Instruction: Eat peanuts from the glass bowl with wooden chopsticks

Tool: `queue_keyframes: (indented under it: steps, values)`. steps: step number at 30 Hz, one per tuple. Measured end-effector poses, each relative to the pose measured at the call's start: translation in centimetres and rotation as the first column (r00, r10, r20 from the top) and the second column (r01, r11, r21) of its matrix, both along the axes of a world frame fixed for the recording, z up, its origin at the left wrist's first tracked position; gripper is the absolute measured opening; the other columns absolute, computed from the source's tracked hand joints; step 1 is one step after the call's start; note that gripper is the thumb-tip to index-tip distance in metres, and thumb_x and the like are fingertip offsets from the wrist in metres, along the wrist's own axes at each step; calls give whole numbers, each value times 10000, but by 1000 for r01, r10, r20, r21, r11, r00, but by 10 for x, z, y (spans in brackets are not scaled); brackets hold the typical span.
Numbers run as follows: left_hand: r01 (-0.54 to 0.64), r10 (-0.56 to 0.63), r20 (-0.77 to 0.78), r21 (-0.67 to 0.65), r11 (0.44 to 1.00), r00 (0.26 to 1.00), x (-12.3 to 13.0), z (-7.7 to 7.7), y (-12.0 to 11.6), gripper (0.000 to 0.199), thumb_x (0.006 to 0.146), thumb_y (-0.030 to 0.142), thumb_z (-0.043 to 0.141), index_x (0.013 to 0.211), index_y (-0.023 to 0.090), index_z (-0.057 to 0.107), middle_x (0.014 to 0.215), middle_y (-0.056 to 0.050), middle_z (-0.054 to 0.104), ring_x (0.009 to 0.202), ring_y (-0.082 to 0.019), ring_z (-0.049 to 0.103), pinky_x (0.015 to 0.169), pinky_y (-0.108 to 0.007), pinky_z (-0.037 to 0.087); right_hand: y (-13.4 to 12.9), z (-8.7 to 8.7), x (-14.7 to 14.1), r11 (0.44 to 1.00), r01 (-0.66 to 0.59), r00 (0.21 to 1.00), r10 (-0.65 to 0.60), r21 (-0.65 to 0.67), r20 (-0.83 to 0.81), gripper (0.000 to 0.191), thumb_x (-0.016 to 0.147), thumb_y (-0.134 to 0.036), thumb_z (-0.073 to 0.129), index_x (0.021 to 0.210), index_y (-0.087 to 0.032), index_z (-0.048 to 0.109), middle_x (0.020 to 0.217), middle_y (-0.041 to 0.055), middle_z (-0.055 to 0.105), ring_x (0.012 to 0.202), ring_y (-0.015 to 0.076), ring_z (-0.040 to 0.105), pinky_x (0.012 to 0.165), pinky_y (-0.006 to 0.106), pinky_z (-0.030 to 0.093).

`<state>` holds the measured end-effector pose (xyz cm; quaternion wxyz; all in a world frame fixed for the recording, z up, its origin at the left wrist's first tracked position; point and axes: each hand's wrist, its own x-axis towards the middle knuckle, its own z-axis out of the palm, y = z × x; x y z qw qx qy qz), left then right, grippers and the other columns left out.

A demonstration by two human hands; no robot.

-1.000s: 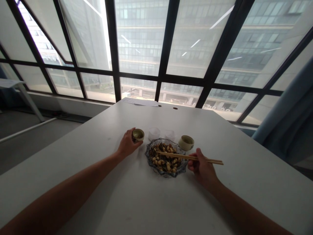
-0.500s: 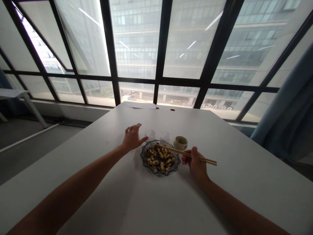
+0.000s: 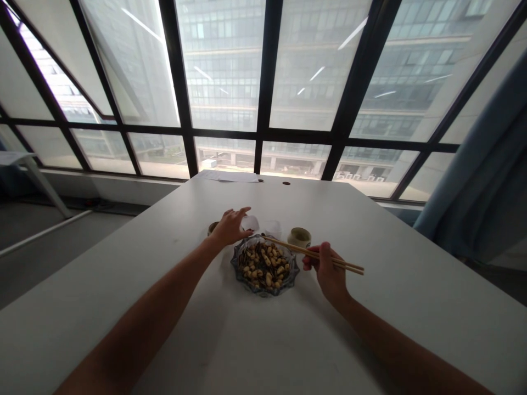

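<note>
A scalloped glass dish [image 3: 265, 265] of mixed nuts and seeds sits in the middle of the white table [image 3: 263, 329]. My right hand [image 3: 328, 272] grips a pair of wooden chopsticks [image 3: 317, 254] whose tips hover over the dish's far rim. My left hand [image 3: 231, 225] reaches with spread fingers to a small clear cup [image 3: 251, 222] behind the dish, fingertips at its rim. A small greenish ceramic cup [image 3: 212, 226] peeks out just left of that hand. A second clear cup [image 3: 272, 227] and another ceramic cup [image 3: 298, 236] stand behind the dish to the right.
Papers [image 3: 233, 176] lie at the table's far edge beside a small cable hole [image 3: 285, 182]. Tall black-framed windows rise beyond. A blue curtain [image 3: 477, 186] hangs at the right, and another table's leg [image 3: 45, 186] stands at the far left.
My left hand let go of the small greenish cup and moved right with fingers spread to the clear cup. The right hand kept the chopsticks, shifting slightly.
</note>
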<state>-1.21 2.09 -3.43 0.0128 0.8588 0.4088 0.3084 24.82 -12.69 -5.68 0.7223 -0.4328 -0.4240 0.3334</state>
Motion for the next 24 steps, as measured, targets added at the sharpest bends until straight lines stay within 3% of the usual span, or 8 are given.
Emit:
queue_keyframes:
  steps: [4,9,15,19,24]
  values:
    - [117,-116,-16,119,986,993,3,6,-6,687,783,320,751,1400,203,474,1290,-129,640,1193,-298,590,1065,-466,438,-6,15,7,989,41,974,-71,141,214,510,832,-691,617,751,-190,669,563,26,664,451,153,607,457,284,503]
    - [194,-191,-34,194,961,981,14,15,-21,654,820,360,732,1398,179,484,1192,-118,673,1146,-288,598,1057,-477,448,-16,23,8,948,-13,872,-146,319,468,452,893,-641,571,821,-215,701,614,37,698,517,175,646,528,310,531]
    - [226,-223,-39,212,951,974,21,23,-31,613,837,416,711,1374,197,511,1204,-119,671,1133,-288,609,1048,-485,450,-13,26,3,953,-146,721,-80,265,688,251,879,-468,679,872,-225,742,795,71,746,697,215,689,661,345,545]
    - [189,-184,-42,223,956,982,19,23,-27,611,832,424,710,1363,188,518,1198,-122,681,1118,-290,613,1068,-484,426,-15,33,0,961,-67,790,-114,270,602,331,901,-527,627,845,-216,724,713,61,720,628,201,666,615,335,533]
    - [-70,81,-47,189,979,996,14,14,-16,611,823,425,697,1352,179,512,1116,-120,715,1070,-304,648,1125,-506,342,-19,44,5,983,9,858,-101,181,503,559,887,-691,528,657,-205,681,513,42,644,460,166,591,467,288,483]
